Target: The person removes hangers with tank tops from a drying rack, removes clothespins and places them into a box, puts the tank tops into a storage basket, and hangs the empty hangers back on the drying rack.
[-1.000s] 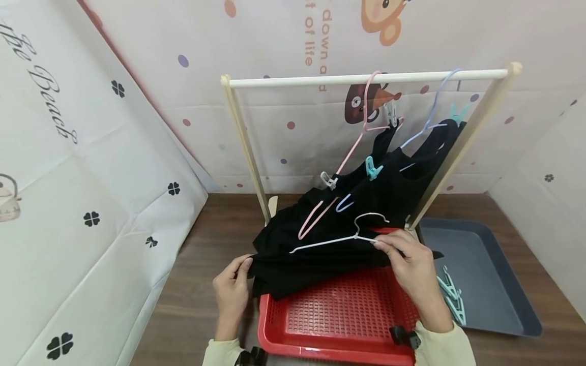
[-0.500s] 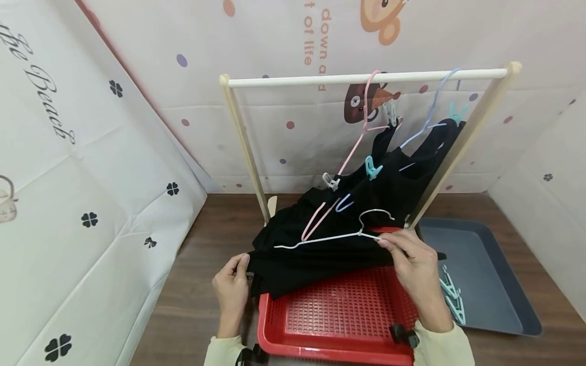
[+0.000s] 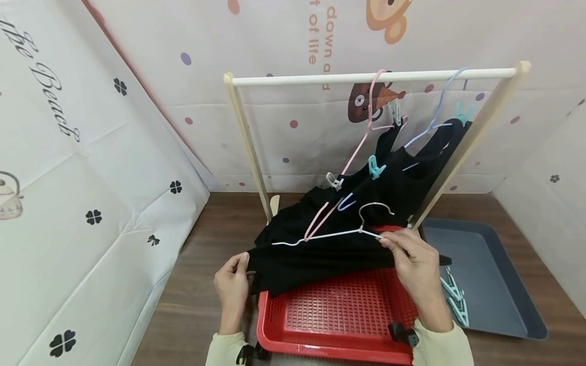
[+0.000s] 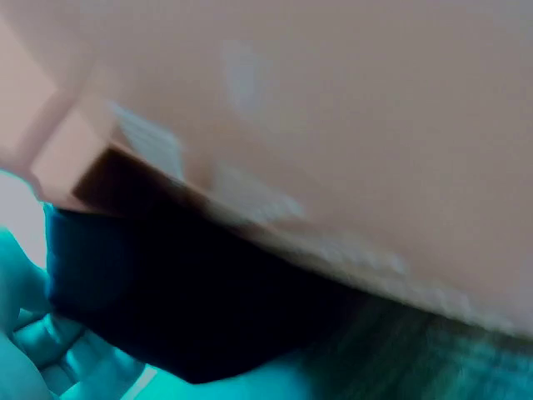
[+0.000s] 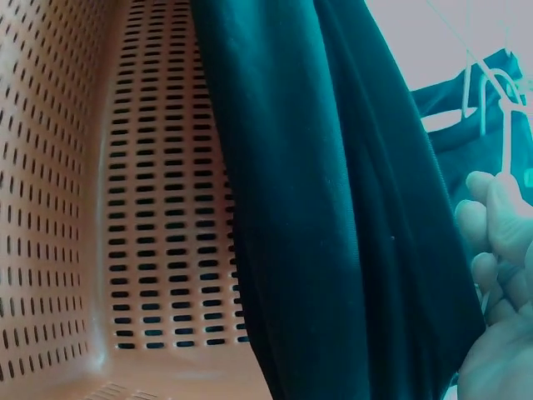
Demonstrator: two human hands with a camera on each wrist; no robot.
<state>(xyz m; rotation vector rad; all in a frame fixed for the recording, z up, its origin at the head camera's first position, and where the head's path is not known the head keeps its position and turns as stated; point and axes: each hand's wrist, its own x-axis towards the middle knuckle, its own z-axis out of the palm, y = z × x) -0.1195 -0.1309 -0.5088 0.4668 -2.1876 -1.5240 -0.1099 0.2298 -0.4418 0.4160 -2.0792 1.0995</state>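
Two hands are working a thin white wire hanger (image 3: 336,231) onto a black cloth garment (image 3: 320,251).

The right hand (image 3: 414,264) is pinching the hanger near its hook, while the left hand (image 3: 232,290) is pinching the garment's edge; the garment is draping over a red perforated plastic basket (image 3: 339,317) beneath a wooden rack (image 3: 366,78).

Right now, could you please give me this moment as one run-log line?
left hand: pinches black garment edge | right hand: holds white hanger on garment | red basket below | rack behind

"Beach" on the left backdrop (image 3: 68,168); "down", "of life" on the back wall (image 3: 284,30)
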